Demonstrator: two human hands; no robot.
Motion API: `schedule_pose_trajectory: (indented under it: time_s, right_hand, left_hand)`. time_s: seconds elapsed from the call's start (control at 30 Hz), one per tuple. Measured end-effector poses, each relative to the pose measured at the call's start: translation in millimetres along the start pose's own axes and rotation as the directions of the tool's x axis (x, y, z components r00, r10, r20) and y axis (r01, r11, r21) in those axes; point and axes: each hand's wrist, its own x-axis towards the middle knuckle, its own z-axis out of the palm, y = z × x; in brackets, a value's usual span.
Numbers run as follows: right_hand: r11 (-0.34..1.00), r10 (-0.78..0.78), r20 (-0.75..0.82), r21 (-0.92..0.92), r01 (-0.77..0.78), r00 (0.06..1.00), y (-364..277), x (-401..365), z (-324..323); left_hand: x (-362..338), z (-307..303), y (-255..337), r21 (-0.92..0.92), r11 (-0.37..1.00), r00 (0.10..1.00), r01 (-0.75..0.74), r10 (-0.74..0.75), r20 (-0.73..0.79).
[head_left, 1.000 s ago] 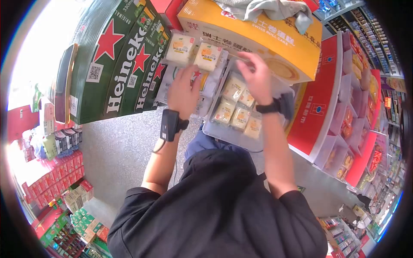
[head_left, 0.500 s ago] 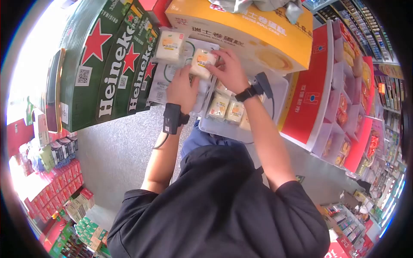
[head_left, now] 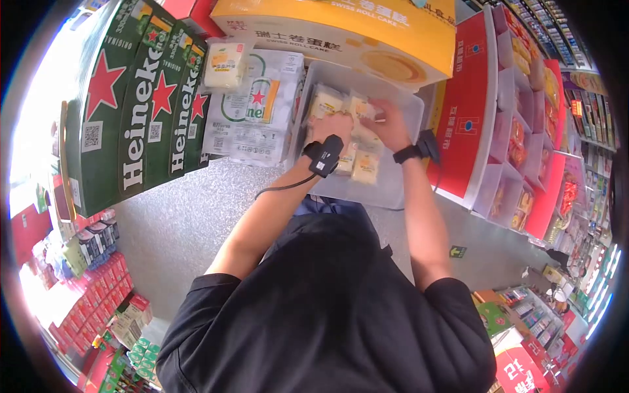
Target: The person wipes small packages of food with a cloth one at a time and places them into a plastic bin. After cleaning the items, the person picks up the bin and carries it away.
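Note:
A translucent plastic bin [head_left: 388, 190] in front of me holds several white cake packets in clear wrappers. Between my two hands, inside the bin, is one wrapped cake packet [head_left: 362, 108]. My left hand [head_left: 331, 128] is curled at its left side, with the fingertips partly hidden. On the right, my right hand [head_left: 392, 128] pinches its edge, slightly blurred. Another cake packet [head_left: 327, 103] lies just beyond my left knuckles. Nearer to me in the bin rests a further packet [head_left: 365, 168].
A single wrapped cake [head_left: 225, 65] sits on a shrink-wrapped Heineken can pack [head_left: 255, 141] left of the bin. Green Heineken cartons [head_left: 137, 124] stand further left. Behind is a yellow Swiss roll carton [head_left: 314, 42]; a red-sided snack shelf [head_left: 468, 111] borders the right.
Both hands have moved right and down from above the can pack into the bin, carrying the wrapped cake packet. The view has shifted, so the bin appears more central.

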Motion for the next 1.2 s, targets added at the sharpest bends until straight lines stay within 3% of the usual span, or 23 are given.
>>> schedule_pose_trajectory:
  time_s: [0.13, 0.33, 0.4, 0.43, 0.5, 0.53, 0.6, 0.67, 0.7, 0.77, 0.87, 1.0, 1.07, 1.2]
  right_hand:
    - [1.000, 0.018, -0.049, 0.016, -0.018, 0.999, 33, -2, 22]
    - [0.999, -0.003, -0.108, -0.034, -0.001, 0.994, 40, 3, 39]
    - [0.999, -0.004, -0.091, -0.033, 0.001, 0.996, 39, 2, 34]
    - [0.988, -0.079, -0.158, -0.146, 0.056, 0.984, 38, 2, 30]
    - [0.920, -0.256, -0.261, -0.362, 0.152, 0.931, 31, 6, 30]
    - [0.976, -0.135, -0.265, -0.203, 0.082, 0.955, 7, 9, 27]
    - [0.988, 0.125, -0.197, 0.116, -0.104, 0.972, -74, 11, 0]
    - [0.939, -0.004, -0.167, 0.338, 0.061, 0.986, -142, 22, -13]
    - [0.886, -0.067, -0.167, 0.443, 0.135, 0.984, -168, 26, -12]
    - [0.888, -0.164, -0.115, 0.415, 0.198, 0.980, -205, 39, -1]
    - [0.903, -0.282, -0.052, 0.323, 0.283, 0.958, -225, 71, 42]
    - [0.895, -0.415, -0.138, 0.115, 0.431, 0.899, -214, 108, 106]
    - [0.885, -0.433, -0.098, 0.145, 0.443, 0.896, -212, 114, 120]
    - [0.860, -0.433, -0.062, 0.269, 0.433, 0.899, -208, 114, 124]
  left_hand:
    - [5, -23, 15, 0.051, 0.997, 0.968, -0.058, 0.044, 0.245]
    - [15, -11, 8, 0.142, 0.983, 0.973, -0.118, 0.085, 0.214]
    - [8, -9, 3, 0.062, 0.996, 0.987, -0.071, 0.061, 0.148]
    - [1, -15, 1, 0.021, 0.999, 0.993, -0.044, 0.042, 0.112]
    - [-26, -39, -8, -0.278, 0.952, 0.983, -0.132, 0.090, -0.159]
    - [-38, -56, -16, -0.401, 0.893, 0.951, -0.206, 0.085, -0.299]
    - [-58, -85, -44, -0.200, 0.949, 0.803, -0.242, 0.080, -0.591]
    - [-74, -119, -69, -0.078, 0.992, 0.671, -0.099, 0.009, -0.742]
    - [-77, -128, -84, -0.078, 0.997, 0.655, -0.016, -0.048, -0.754]
    - [-76, -143, -111, -0.087, 0.986, 0.606, 0.141, -0.155, -0.780]
    - [-71, -142, -144, -0.108, 0.978, 0.704, 0.178, -0.203, -0.681]
    - [-69, -136, -146, -0.086, 0.982, 0.735, 0.170, -0.185, -0.652]
    - [-73, -136, -143, -0.097, 0.977, 0.760, 0.191, -0.209, -0.616]
    - [-72, -134, -151, -0.203, 0.978, 0.708, 0.040, -0.171, -0.685]
